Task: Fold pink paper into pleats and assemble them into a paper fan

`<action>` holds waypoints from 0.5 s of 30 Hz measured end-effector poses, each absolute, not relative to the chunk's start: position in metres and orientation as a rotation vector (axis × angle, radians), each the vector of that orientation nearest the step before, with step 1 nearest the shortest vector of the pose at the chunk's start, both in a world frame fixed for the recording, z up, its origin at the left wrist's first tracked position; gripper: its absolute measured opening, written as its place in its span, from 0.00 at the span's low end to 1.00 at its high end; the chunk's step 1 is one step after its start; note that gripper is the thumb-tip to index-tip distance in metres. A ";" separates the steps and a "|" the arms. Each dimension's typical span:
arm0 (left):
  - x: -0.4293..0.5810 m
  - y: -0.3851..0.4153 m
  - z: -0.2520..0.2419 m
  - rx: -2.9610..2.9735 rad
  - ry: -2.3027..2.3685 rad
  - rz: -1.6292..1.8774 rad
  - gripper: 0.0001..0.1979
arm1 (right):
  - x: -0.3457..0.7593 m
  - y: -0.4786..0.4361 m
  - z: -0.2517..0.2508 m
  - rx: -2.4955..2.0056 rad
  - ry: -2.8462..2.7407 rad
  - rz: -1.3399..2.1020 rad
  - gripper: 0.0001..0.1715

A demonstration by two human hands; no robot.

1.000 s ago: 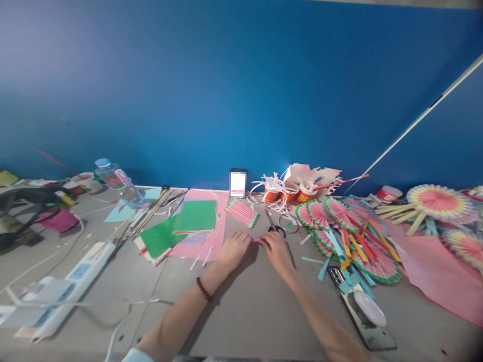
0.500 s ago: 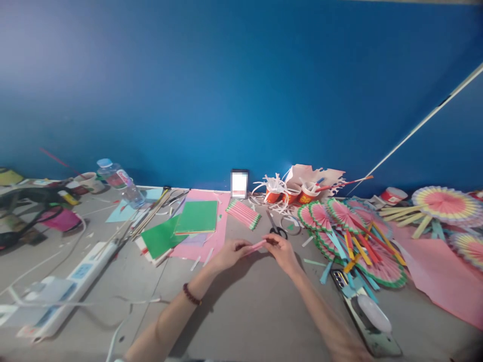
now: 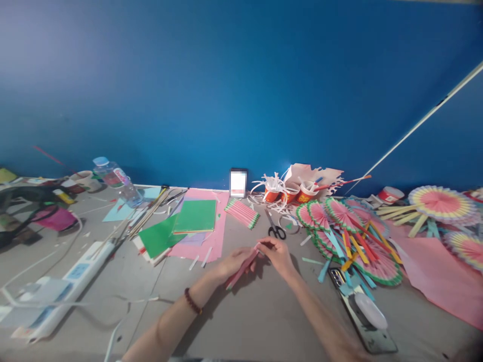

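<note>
A narrow folded strip of pink paper (image 3: 240, 271), with a green tip at its lower end, slants between my two hands over the grey table. My left hand (image 3: 232, 262) is closed around the strip along its length. At the upper end, the fingertips of my right hand (image 3: 279, 256) pinch the paper. Just beyond my hands lies a pleated pink paper (image 3: 242, 213) with green ends. Black-handled scissors (image 3: 277, 231) rest behind my right hand, beside a roll of clear tape (image 3: 290, 224).
Green paper sheets (image 3: 195, 216) lie on pink paper to the left. Further left are a water bottle (image 3: 116, 181) and a power strip (image 3: 71, 286). On the right are pleated paper fans (image 3: 381, 264) and a phone (image 3: 372, 332) with a white mouse (image 3: 370, 310) on it.
The folded pink paper has swung from nearly level to a steep slant, its lower end toward me. My left hand has turned around it; my right hand still pinches the upper end.
</note>
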State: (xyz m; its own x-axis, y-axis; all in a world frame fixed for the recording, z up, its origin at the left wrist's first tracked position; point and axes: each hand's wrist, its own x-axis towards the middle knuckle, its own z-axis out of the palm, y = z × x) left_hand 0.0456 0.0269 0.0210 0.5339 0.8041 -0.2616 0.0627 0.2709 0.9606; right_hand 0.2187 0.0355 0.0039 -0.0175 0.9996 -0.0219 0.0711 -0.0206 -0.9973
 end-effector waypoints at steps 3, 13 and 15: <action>0.049 0.024 0.020 1.196 0.892 0.606 0.29 | 0.218 0.034 0.005 -1.296 -1.328 1.126 0.16; 0.057 0.018 0.012 1.302 1.012 0.698 0.29 | 0.214 0.031 0.011 -1.282 -1.270 1.177 0.14; 0.058 0.017 0.011 1.312 1.016 0.705 0.29 | 0.214 0.030 0.010 -1.247 -1.291 1.189 0.14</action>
